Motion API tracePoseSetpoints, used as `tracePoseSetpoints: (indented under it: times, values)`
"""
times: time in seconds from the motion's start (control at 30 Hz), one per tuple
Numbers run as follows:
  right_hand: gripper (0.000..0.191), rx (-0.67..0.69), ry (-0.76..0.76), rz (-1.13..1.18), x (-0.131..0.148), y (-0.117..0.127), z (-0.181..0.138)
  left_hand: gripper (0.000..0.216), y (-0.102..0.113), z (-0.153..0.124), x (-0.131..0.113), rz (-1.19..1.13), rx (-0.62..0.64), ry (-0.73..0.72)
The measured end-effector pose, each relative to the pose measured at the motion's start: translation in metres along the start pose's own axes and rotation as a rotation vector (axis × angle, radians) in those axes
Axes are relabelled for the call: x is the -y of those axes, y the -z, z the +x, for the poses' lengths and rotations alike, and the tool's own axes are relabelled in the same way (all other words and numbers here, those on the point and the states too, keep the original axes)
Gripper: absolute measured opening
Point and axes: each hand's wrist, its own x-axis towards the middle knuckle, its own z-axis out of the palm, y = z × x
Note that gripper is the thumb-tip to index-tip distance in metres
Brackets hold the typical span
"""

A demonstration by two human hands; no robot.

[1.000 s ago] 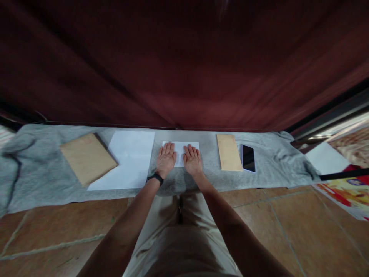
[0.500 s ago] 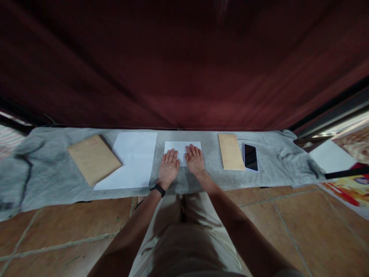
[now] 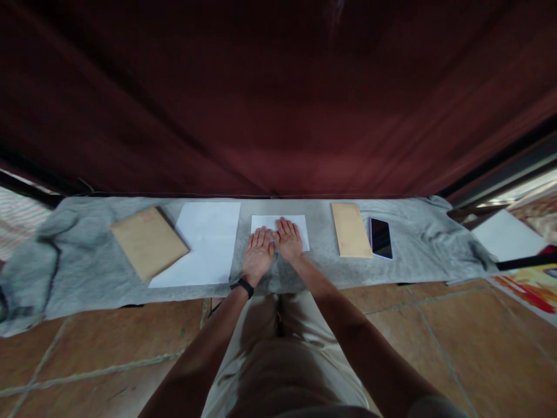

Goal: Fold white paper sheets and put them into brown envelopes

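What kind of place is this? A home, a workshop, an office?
Probably a home floor set up as a makeshift workspace. A grey cloth is spread over brown floor tiles, a dark red curtain hangs behind, and both flat hands, left hand and right hand, lie on folded white paper.
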Motion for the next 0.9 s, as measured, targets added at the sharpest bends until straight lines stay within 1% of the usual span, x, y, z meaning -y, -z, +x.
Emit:
tracePoseSetpoints:
  times: [0.17, 0.33, 0.47, 0.67, 0.8, 0.9]
  values:
    - [0.054, -0.008, -0.012, -0.027, -0.018, 0.006, -0.003, 0.059, 0.001, 0.0, 0.0, 0.003, -0.002, -0.007]
    - [0.053, -0.035, -0.038, -0.051, -0.032, 0.009, -0.009, 0.058, -0.002, -0.001, 0.001, 0.002, -0.027, 0.002]
    - [0.053, -0.053, -0.067, -0.059, -0.044, 0.012, -0.014, 0.058, -0.004, 0.0, 0.002, 0.005, -0.021, -0.001]
    - [0.053, -0.061, -0.064, -0.077, -0.051, 0.015, -0.019, 0.058, -0.004, 0.0, 0.003, 0.011, 0.0, 0.006]
    - [0.053, -0.055, -0.08, -0.082, -0.05, 0.015, -0.019, 0.058, -0.003, 0.009, -0.01, 0.003, -0.029, 0.025]
    - [0.054, -0.047, -0.088, -0.086, -0.049, 0.015, -0.019, 0.058, -0.004, 0.024, -0.025, -0.03, -0.032, -0.029]
